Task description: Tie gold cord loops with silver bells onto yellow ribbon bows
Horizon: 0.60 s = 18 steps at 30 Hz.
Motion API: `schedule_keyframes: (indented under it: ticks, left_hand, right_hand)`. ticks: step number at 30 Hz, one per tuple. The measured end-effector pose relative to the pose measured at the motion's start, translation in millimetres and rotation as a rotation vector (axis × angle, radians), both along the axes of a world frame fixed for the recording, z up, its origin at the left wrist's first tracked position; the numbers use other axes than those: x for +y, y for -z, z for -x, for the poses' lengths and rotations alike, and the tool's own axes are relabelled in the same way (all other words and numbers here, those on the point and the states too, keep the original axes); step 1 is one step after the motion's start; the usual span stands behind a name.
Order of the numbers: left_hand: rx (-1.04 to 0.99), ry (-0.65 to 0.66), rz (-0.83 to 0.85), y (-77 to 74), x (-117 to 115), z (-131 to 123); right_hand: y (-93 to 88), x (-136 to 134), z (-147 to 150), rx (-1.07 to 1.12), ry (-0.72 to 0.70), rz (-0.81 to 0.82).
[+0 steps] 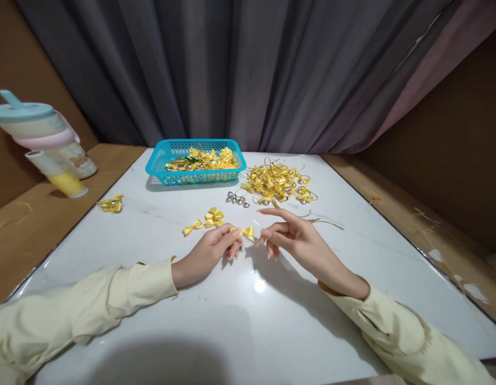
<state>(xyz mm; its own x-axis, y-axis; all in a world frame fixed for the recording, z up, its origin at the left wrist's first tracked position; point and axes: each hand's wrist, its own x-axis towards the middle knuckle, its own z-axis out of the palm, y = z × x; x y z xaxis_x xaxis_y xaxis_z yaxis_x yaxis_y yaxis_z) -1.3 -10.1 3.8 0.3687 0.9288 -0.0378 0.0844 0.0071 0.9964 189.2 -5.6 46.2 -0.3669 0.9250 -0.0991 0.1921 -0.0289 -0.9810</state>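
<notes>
Between the thumb and fingers of my left hand [218, 246] is a small yellow satin bow [248, 233], its loop pointing right. My right hand [290, 235] faces it from a short distance, index finger raised and stretched out. A thin pale needle-like sliver [256, 223] runs up and left from the right thumb tip; the grip on it is partly hidden by the thumb. Just behind my left hand lie a few loose yellow bows [214, 217]. Small silver bells or beads [237, 199] sit in a cluster beyond both hands.
A blue mesh basket [196, 177] with yellow bows stands at the back. Right of it is a pile of corded bows [276, 181]. Gold cords [326, 222] lie behind my right hand. At left are a small bundle [111, 203], a tumbler [51, 133] and a yellow-white tube [59, 174].
</notes>
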Motion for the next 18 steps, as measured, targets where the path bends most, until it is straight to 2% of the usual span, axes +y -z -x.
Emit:
schedule_keyframes:
  ticks: [6, 12, 18]
  left_hand:
    - [0.038, 0.013, -0.015, 0.3, -0.9, 0.3]
    - [0.046, -0.018, -0.038, 0.8, 0.0, -0.1]
    - [0.021, -0.024, -0.021, 3.5, 1.2, 0.4]
  right_hand:
    - [-3.6, 0.6, 0.7, -0.087, -0.046, 0.05]
    - [-2.4, 4.4, -5.0, -0.065, -0.004, 0.076]
    - [4.4, 6.0, -3.1, -0.033, -0.153, 0.193]
